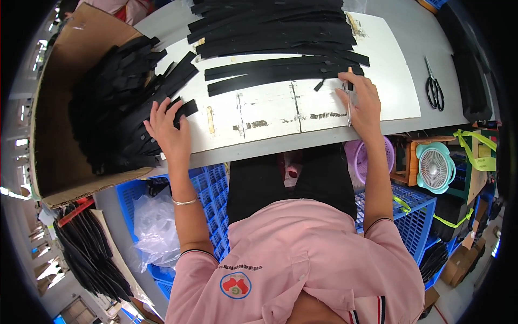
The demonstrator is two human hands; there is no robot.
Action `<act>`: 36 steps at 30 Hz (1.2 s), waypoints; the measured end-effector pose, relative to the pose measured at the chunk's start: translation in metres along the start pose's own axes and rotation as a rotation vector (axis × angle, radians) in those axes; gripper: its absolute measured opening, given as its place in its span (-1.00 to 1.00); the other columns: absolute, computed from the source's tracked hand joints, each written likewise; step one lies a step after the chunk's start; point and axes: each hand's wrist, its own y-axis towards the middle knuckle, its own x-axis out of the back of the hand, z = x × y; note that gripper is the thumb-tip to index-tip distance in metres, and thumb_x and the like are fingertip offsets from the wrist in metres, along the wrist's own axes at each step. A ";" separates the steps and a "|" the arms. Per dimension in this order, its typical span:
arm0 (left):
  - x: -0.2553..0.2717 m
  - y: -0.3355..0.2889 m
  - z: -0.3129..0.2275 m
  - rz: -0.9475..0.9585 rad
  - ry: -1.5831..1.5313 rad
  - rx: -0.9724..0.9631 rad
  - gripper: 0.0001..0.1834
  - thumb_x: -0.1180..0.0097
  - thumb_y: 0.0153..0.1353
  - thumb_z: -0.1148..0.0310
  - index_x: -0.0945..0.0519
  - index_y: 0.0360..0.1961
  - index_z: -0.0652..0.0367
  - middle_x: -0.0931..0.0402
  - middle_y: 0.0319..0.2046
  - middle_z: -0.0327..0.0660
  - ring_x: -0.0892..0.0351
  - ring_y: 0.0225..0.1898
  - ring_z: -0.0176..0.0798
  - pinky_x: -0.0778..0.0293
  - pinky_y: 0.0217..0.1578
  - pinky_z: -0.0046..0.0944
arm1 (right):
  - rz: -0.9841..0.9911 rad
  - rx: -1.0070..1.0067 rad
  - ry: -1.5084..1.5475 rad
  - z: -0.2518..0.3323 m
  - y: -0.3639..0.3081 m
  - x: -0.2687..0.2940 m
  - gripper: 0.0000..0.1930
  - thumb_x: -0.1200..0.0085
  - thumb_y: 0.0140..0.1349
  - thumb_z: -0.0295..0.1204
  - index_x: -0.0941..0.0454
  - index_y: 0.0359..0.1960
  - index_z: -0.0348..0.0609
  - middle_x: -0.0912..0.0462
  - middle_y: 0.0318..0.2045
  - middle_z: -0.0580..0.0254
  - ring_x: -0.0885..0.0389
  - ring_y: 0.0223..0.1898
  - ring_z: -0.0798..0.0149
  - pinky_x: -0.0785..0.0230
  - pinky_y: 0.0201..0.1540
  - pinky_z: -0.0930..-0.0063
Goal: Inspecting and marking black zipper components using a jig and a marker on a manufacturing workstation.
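My left hand [170,129] rests with fingers apart at the edge of a heap of black fabric strips [116,108]. The heap fills an open cardboard box [62,70] lying at the left of the table. Beside its thumb and forefinger a black strip end [188,108] sticks out onto the white board [270,110]. My right hand [364,105] is closed round a clear pen [349,105], its forefinger by the right ends of the nearest laid-out black strips [270,74]. A short black piece [320,85] lies just left of that hand.
More black strips [270,27] lie in rows farther back. Black-handled scissors [434,92] rest on the grey table at the right, near a long black bundle [469,81]. Below the table are blue crates [216,200], a purple basket [389,159] and a turquoise fan [433,167].
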 end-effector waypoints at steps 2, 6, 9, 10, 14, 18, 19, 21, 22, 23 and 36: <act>0.001 0.002 -0.001 0.011 0.016 -0.027 -0.63 -0.21 0.15 0.51 -0.74 0.00 0.01 -0.55 0.26 -0.22 -0.24 0.49 0.00 0.27 0.52 0.29 | 0.022 0.008 -0.045 0.000 0.002 0.000 -0.58 -0.35 0.24 -0.30 -0.59 0.13 -0.03 -0.71 -0.05 0.19 -0.62 0.01 0.15 -0.34 0.11 0.30; -0.009 0.001 0.009 0.027 0.086 -0.052 -0.72 -0.28 0.20 0.43 -0.75 -0.06 -0.02 -0.55 0.27 -0.28 -0.23 0.50 -0.01 0.25 0.51 0.34 | -0.019 0.062 -0.110 -0.003 0.001 -0.004 -0.60 -0.31 0.29 -0.28 -0.62 0.14 -0.03 -0.70 0.09 0.10 -0.60 0.14 0.07 -0.32 0.22 0.26; -0.006 0.007 0.007 -0.063 0.070 -0.125 -0.87 -0.22 0.34 0.36 -0.75 -0.15 0.04 -0.62 0.18 -0.28 -0.31 0.45 -0.04 0.14 0.50 0.24 | -0.111 0.058 -0.039 -0.006 -0.002 -0.005 -0.66 -0.30 0.30 -0.29 -0.64 0.07 -0.06 -0.73 -0.03 0.12 -0.63 0.06 0.06 -0.37 0.16 0.22; -0.004 0.010 0.000 -0.107 0.032 -0.167 -0.87 -0.19 0.36 0.36 -0.75 -0.17 0.06 -0.65 0.13 -0.26 -0.38 0.40 -0.05 0.10 0.50 0.19 | -0.119 0.042 -0.053 -0.008 -0.002 -0.006 -0.66 -0.30 0.30 -0.29 -0.64 0.07 -0.06 -0.73 -0.03 0.12 -0.63 0.06 0.06 -0.37 0.16 0.22; -0.006 0.012 -0.040 0.119 -0.275 -0.103 -0.87 -0.14 0.40 0.37 -0.72 -0.17 0.09 -0.68 0.00 -0.21 -0.54 0.20 -0.07 -0.04 0.46 0.11 | -0.148 -0.006 0.029 -0.006 -0.004 -0.007 -0.72 -0.33 0.27 -0.36 -0.66 -0.01 -0.06 -0.73 -0.15 0.17 -0.66 -0.08 0.09 -0.44 0.02 0.27; -0.027 0.008 -0.105 0.189 -0.394 -0.245 -0.90 -0.11 0.39 0.43 -0.66 -0.17 0.10 -0.66 -0.16 -0.18 -0.58 -0.01 -0.02 -0.19 0.37 0.12 | -0.197 0.007 0.040 -0.005 -0.004 -0.009 -0.74 -0.34 0.26 -0.40 -0.66 -0.03 -0.07 -0.74 -0.15 0.16 -0.68 -0.12 0.07 -0.48 -0.03 0.25; -0.029 0.007 -0.118 0.148 -0.410 -0.278 -0.90 -0.11 0.37 0.47 -0.65 -0.16 0.10 -0.66 -0.15 -0.19 -0.58 0.00 -0.02 -0.18 0.39 0.12 | -0.217 0.016 0.027 -0.008 -0.006 -0.008 -0.74 -0.34 0.26 -0.41 -0.66 -0.03 -0.07 -0.75 -0.15 0.15 -0.68 -0.14 0.06 -0.49 -0.05 0.25; -0.028 0.004 -0.124 0.103 -0.391 -0.326 -0.77 -0.15 0.27 0.55 -0.64 -0.06 0.08 -0.63 -0.02 -0.17 -0.55 0.13 -0.03 -0.09 0.43 0.16 | -0.206 -0.024 0.080 -0.007 -0.006 -0.005 -0.75 -0.35 0.25 -0.42 -0.67 -0.05 -0.09 -0.75 -0.14 0.12 -0.69 -0.17 0.04 -0.51 -0.08 0.26; -0.025 0.001 -0.118 0.095 -0.371 -0.314 -0.77 -0.15 0.27 0.55 -0.64 -0.06 0.08 -0.63 -0.02 -0.17 -0.55 0.13 -0.03 -0.09 0.43 0.16 | -0.209 -0.049 0.104 -0.007 -0.006 -0.004 -0.76 -0.34 0.25 -0.42 -0.68 -0.05 -0.09 -0.75 -0.14 0.11 -0.68 -0.17 0.04 -0.51 -0.09 0.28; -0.023 -0.001 -0.112 0.070 -0.297 -0.284 -0.71 -0.16 0.24 0.55 -0.63 -0.02 0.07 -0.60 0.05 -0.16 -0.51 0.19 -0.03 -0.06 0.44 0.18 | -0.207 -0.066 0.121 -0.008 -0.007 -0.004 -0.76 -0.34 0.26 -0.43 -0.68 -0.05 -0.09 -0.75 -0.16 0.13 -0.68 -0.18 0.07 -0.52 -0.12 0.30; 0.019 0.029 -0.032 -0.178 -0.220 -0.173 -0.91 -0.24 0.30 0.48 -0.71 -0.19 0.18 -0.68 -0.02 -0.12 -0.56 0.12 0.02 -0.38 0.19 -0.09 | -0.205 -0.050 0.010 -0.006 -0.008 -0.010 -0.75 -0.35 0.25 -0.41 -0.69 -0.04 -0.03 -0.72 -0.23 0.20 -0.64 -0.24 0.15 -0.49 -0.19 0.32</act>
